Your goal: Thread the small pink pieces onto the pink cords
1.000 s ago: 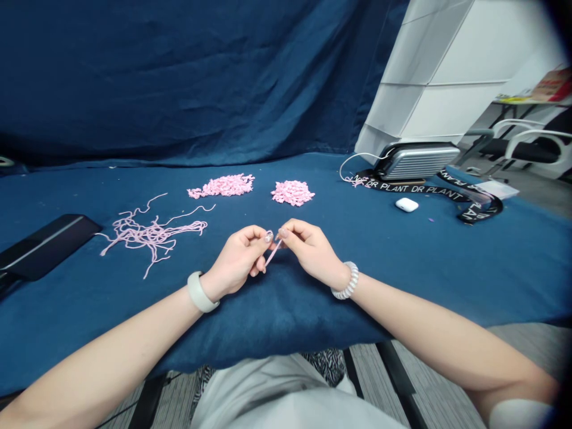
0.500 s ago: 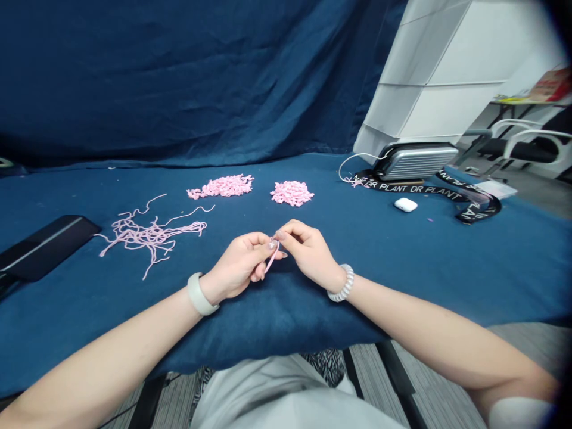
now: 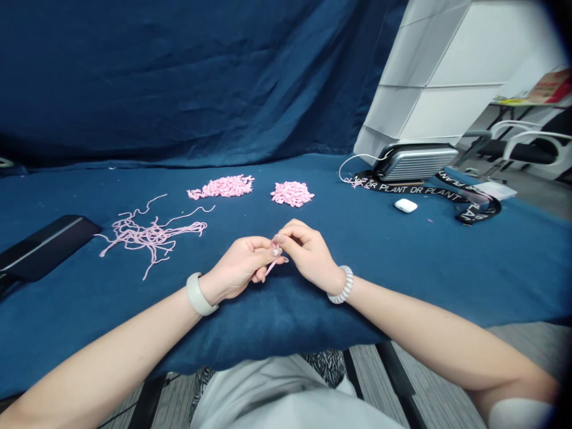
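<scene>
Between both hands, near the front edge of the blue-covered table, is a short piece of pink yarn (image 3: 270,266). My left hand (image 3: 243,265) pinches it between thumb and fingers, and one end slants down below the fingertips. My right hand (image 3: 308,253) is closed in a pinch at the yarn's upper part, its fingertips touching those of the left; most of the yarn is hidden there. Loose strands of pink yarn (image 3: 149,235) lie tangled to the left. Beyond the hands are two piles of small pink yarn pieces, a longer pile (image 3: 223,186) and a rounder pile (image 3: 292,193).
A dark flat object (image 3: 47,247) lies at the left edge. On the right are a silver ribbed case (image 3: 420,162) with a white cable, a black lettered strap (image 3: 415,189) and a small white earbud case (image 3: 406,205). A blue cloth (image 3: 201,77) hangs behind.
My fingertips have shifted slightly, the left thumb moving a little right. Less of the yarn end shows below the fingers now. The piles and loose strands stay put.
</scene>
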{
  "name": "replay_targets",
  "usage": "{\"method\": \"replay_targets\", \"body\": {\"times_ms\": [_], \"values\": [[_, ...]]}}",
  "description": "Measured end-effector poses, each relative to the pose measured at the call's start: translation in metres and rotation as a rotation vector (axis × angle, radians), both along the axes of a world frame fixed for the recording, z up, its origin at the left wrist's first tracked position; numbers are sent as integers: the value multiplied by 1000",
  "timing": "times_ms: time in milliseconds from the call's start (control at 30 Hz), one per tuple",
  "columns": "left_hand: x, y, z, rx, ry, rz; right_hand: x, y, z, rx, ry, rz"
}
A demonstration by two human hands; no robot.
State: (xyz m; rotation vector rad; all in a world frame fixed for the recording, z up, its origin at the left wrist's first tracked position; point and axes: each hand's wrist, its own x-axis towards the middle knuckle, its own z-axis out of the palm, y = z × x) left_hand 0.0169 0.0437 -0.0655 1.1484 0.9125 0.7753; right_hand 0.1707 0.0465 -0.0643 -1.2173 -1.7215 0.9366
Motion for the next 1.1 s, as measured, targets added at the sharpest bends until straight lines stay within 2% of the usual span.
{"method": "replay_targets", "body": {"times_ms": [200,400,533,733,900,1100], "values": [[-1,0,2,71,39,-9,0,-1,3,-49,8,45],[0,0,3,152,116,15,9,10,6,-178,10,125],[-1,-1,3,223,251,-26,17,12,12,-131,-213,202],[-1,-3,2,169,327,-147,22,9,19,-46,-486,397],[0,-2,-1,129,336,-146,25,11,19,-10,-546,447],[-1,0,-2,106,338,-149,24,13,15,1,-510,420]]}}
